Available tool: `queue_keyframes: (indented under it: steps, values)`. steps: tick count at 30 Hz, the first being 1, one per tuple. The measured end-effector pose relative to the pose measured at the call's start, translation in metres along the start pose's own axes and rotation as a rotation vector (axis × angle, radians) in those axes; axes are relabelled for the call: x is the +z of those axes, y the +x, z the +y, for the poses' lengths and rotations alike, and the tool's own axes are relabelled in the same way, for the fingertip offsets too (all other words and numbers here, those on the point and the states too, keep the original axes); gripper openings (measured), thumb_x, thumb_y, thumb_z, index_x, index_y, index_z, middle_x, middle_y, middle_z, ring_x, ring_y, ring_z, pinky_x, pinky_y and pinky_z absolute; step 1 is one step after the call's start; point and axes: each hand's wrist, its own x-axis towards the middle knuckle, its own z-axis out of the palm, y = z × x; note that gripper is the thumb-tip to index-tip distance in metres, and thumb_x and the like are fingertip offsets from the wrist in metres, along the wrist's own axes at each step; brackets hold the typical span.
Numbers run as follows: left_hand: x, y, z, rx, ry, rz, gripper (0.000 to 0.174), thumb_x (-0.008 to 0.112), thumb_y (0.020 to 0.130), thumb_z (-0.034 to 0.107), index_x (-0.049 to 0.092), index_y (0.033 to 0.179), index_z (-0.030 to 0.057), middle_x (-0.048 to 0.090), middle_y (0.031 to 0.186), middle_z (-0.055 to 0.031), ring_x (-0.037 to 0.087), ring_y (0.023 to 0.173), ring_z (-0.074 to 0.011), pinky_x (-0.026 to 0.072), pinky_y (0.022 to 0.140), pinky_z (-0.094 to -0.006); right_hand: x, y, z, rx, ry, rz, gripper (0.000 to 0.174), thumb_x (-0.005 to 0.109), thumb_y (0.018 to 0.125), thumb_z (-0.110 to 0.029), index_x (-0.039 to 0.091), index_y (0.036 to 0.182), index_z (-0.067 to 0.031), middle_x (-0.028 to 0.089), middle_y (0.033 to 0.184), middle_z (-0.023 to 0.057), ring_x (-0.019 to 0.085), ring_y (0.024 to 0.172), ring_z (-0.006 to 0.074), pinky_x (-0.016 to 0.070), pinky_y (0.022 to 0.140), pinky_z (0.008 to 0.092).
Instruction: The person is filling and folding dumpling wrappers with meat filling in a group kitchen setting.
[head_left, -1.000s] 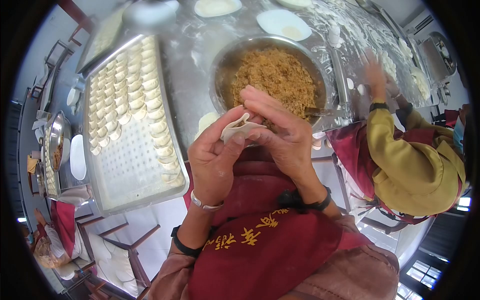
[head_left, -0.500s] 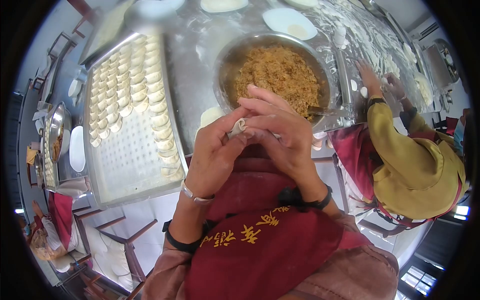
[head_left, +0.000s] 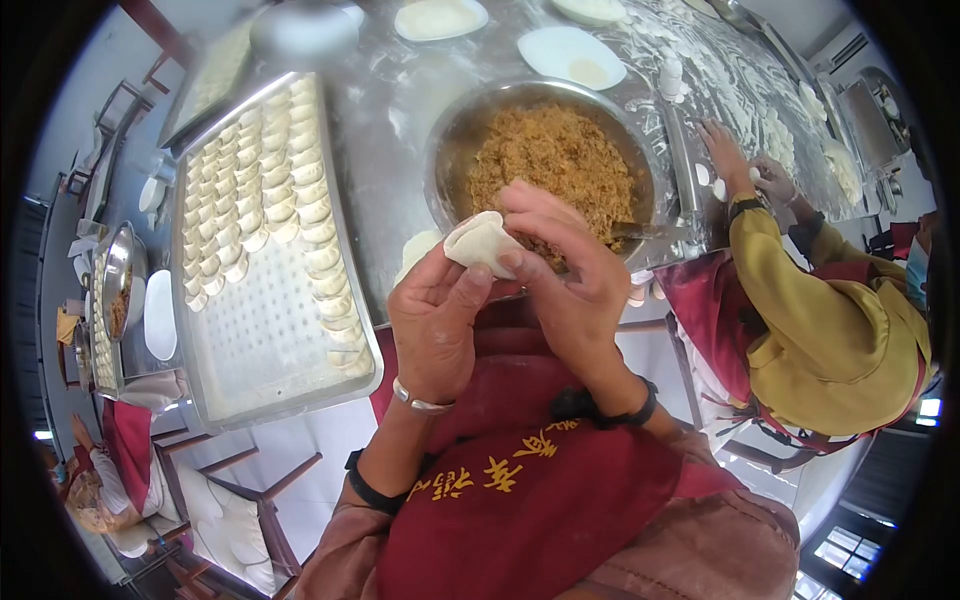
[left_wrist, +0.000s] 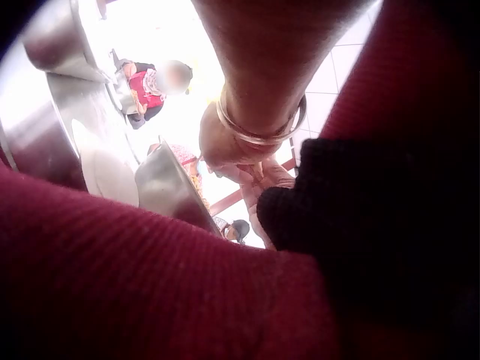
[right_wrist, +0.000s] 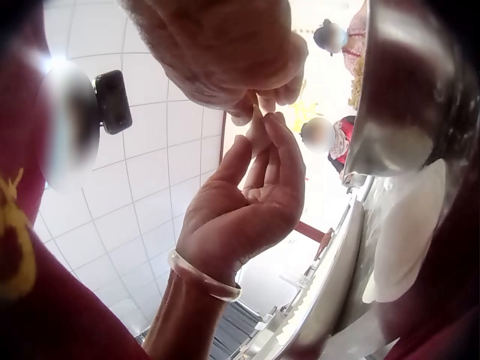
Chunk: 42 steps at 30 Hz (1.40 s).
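Observation:
Just in front of the metal bowl's near edge, in the head view, both hands hold a pale folded dumpling [head_left: 482, 243]. The left hand [head_left: 432, 320], with a silver bracelet, pinches it between thumb and fingers. From the other side the right hand [head_left: 580, 275] grips its edge with thumb and forefinger, the other fingers extended above. In the right wrist view the dumpling [right_wrist: 257, 136] shows edge-on between the left fingers and the right hand [right_wrist: 225, 56]. The left wrist view shows the bracelet and part of the left hand [left_wrist: 225, 146]; the dumpling is hidden there.
Behind the hands stands the metal bowl [head_left: 437, 165] of brown filling [head_left: 560, 160], a utensil handle [head_left: 650, 231] over its rim. Pale wrappers [head_left: 415, 250] lie beside it. Left is a tray [head_left: 265, 350] with rows of dumplings. A person in a mustard top [head_left: 835, 320] works at the right.
Between the hands the dumpling turned from a partly open fold to end-on, and now shows its broad pale face. The neighbour's hands came down to the table.

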Motion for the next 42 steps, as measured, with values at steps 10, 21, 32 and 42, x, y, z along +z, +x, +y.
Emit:
queue_keyframes:
  steps: [10,21,32,42]
  values:
    - [0.0026,-0.0038,-0.0041,0.051,0.155,-0.019,0.046,0.054,0.100,0.008,0.041,0.141,-0.0060,0.057,0.131,-0.0179,0.060,0.118,-0.0267,0.0522,0.100,-0.0388,-0.0087,0.0031,-0.0031,-0.200,-0.129,-0.005,0.032,0.074,0.076,-0.003,0.069,0.107,0.0006,0.064,0.125,0.0168,0.057,0.123,0.0352,0.0454,0.101,0.0423]
    - [0.0041,-0.0035,-0.0054,0.070,0.142,-0.001,0.047,0.053,0.100,0.005,0.039,0.142,-0.0086,0.058,0.131,-0.0180,0.061,0.113,-0.0225,0.0537,0.097,-0.0355,-0.0104,0.0031,-0.0034,-0.241,-0.204,-0.022,0.030,0.074,0.077,-0.006,0.069,0.106,0.0001,0.064,0.125,0.0169,0.057,0.123,0.0359,0.0450,0.101,0.0429]
    - [0.0030,-0.0050,-0.0062,0.059,0.193,0.008,0.045,0.050,0.100,0.002,0.039,0.143,-0.0060,0.058,0.131,-0.0132,0.058,0.117,-0.0168,0.0490,0.099,-0.0295,-0.0047,0.0017,-0.0007,-0.263,-0.231,-0.063,0.028,0.074,0.075,-0.004,0.069,0.102,-0.0034,0.065,0.123,0.0153,0.057,0.121,0.0375,0.0462,0.100,0.0443]
    - [0.0023,-0.0051,-0.0069,0.079,0.139,-0.009,0.044,0.049,0.100,0.001,0.041,0.143,-0.0052,0.058,0.132,-0.0135,0.058,0.119,-0.0175,0.0492,0.099,-0.0299,-0.0044,0.0019,0.0014,-0.273,-0.210,-0.098,0.023,0.074,0.073,0.002,0.067,0.094,-0.0024,0.066,0.121,0.0148,0.060,0.119,0.0363,0.0489,0.097,0.0422]
